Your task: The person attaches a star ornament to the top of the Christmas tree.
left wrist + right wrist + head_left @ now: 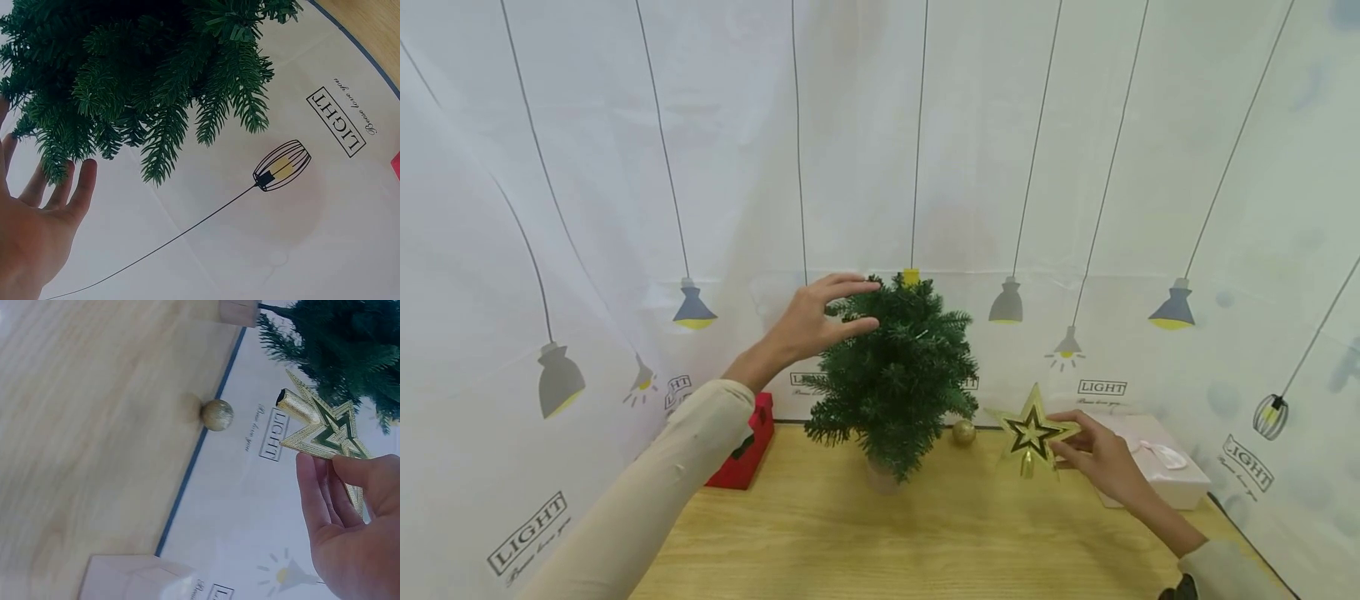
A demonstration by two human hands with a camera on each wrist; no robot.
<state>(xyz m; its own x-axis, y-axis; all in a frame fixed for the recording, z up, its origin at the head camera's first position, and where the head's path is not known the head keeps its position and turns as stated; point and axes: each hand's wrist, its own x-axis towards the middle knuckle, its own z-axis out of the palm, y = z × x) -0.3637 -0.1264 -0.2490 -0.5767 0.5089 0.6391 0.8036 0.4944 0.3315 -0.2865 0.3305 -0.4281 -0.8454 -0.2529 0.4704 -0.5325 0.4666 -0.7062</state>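
Observation:
A small green artificial Christmas tree point(898, 375) stands upright on the table in a pale pot point(883, 477). My left hand point(823, 312) is at the tree's upper left side, thumb and fingers spread apart around the foliage. In the left wrist view, the fingertips of the left hand point(47, 219) are at the lower needles. Right of the tree, my right hand point(1097, 454) pinches a gold star tree topper point(1032, 431) by one point, above the table. Its hollow socket point(299, 406) shows in the right wrist view.
A gold ball ornament point(963, 432) lies at the table's back edge. Behind my right hand is a pale pink gift box point(1165, 467) with a bow. A red box point(745, 454) stands left of the tree. A white cloth backdrop point(865, 150) printed with lamps hangs behind the table point(850, 550).

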